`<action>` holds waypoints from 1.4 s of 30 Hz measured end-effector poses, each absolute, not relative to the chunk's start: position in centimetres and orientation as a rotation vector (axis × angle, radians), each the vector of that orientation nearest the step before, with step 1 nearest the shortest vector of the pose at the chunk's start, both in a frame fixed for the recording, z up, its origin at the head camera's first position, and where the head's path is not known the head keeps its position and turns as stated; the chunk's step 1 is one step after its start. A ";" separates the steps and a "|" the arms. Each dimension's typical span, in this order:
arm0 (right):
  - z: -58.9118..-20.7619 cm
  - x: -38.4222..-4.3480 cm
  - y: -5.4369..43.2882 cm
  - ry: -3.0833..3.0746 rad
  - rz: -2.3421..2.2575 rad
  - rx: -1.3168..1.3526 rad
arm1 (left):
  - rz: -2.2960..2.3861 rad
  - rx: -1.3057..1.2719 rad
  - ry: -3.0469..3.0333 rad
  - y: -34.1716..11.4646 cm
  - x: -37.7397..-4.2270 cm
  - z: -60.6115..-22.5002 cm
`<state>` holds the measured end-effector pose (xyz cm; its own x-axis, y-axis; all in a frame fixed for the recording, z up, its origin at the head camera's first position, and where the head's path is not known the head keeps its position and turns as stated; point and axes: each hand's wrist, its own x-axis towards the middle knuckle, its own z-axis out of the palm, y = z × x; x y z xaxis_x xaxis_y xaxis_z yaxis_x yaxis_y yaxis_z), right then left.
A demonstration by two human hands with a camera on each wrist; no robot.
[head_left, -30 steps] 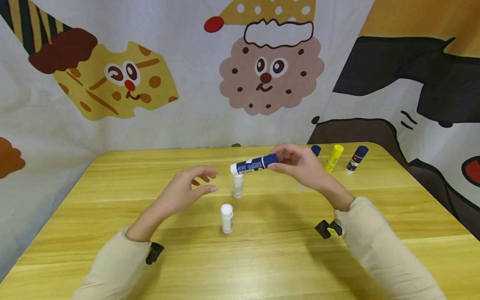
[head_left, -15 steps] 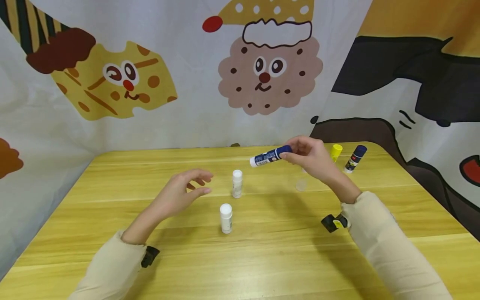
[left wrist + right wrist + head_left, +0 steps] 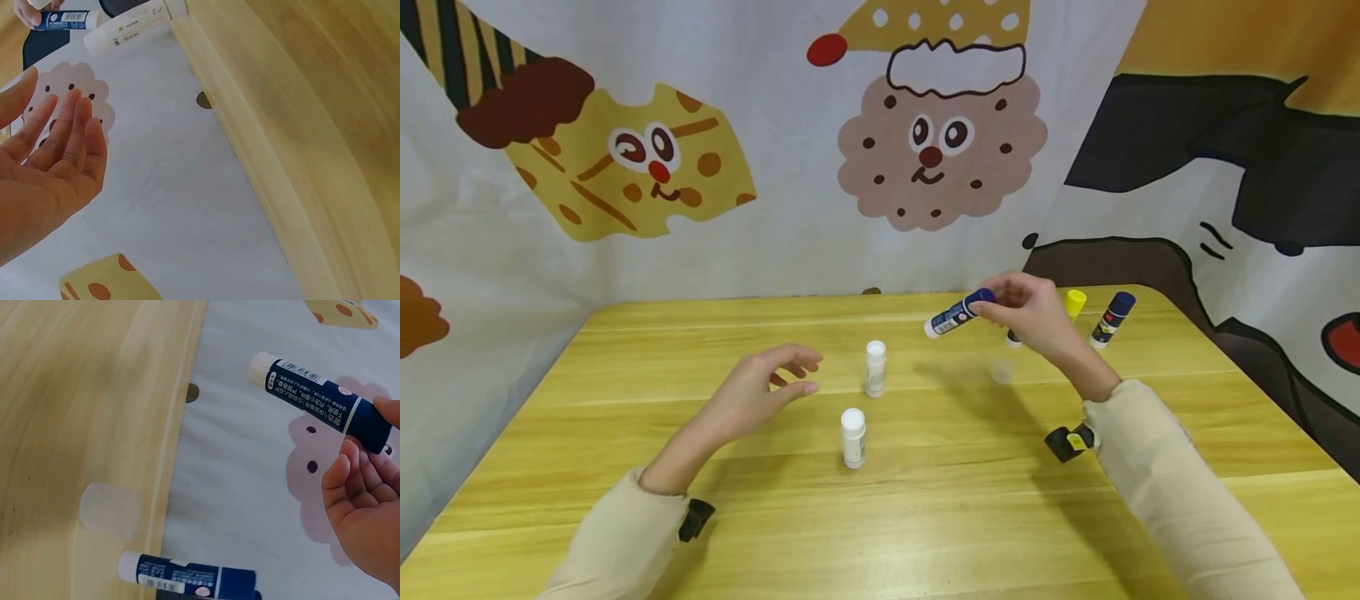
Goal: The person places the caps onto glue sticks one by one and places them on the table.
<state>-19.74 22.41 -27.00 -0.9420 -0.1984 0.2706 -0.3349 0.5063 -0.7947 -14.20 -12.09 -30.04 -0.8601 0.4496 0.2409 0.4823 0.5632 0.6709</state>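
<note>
Shows blue stick (image 3: 951,319) shifted right since the last frames, away from far white stick (image 3: 876,375); now tilted above tabletop (image 3: 880,533), toward rear edge, right of centre. Looks like mid-carry, not yet set down. Pinches its dark-blue end between thumb and fingers of right hand (image 3: 1033,315). Leaves left hand (image 3: 760,390) near far white stick, fingers relaxed, grasping nothing. Carries barcode and small Chinese print; can't make out a brand. Shows red patch on dark stick (image 3: 1112,320) near rear right corner, too small to read.

Head view: high, wide, forward-down over table (image 3: 887,533). Wrist views: close by left hand (image 3: 53,178), right hand (image 3: 369,503), tilted, facing curtain (image 3: 181,175); both catch held stick (image 3: 315,397).
</note>
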 end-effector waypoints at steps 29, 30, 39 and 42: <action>-30.3 -22.8 24.8 -2.722 1.296 0.201 | -1.269 -0.874 -2.813 -13.2 -13.6 -31.5; -30.3 -22.9 24.8 -2.729 1.290 0.186 | -1.270 -0.888 -2.812 -13.2 -13.6 -31.5; -31.1 -23.4 24.8 -2.733 1.282 0.111 | -1.298 -0.930 -2.863 -12.7 -13.1 -31.6; -31.3 -23.6 24.7 -2.735 1.263 0.105 | -1.303 -0.952 -2.874 -12.4 -13.0 -31.7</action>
<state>-23.61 24.72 -31.31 -0.9895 -0.0098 0.1442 -0.1161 0.6477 -0.7530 -13.02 -12.44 -31.71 -0.8224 0.5613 0.0930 0.4398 0.5235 0.7297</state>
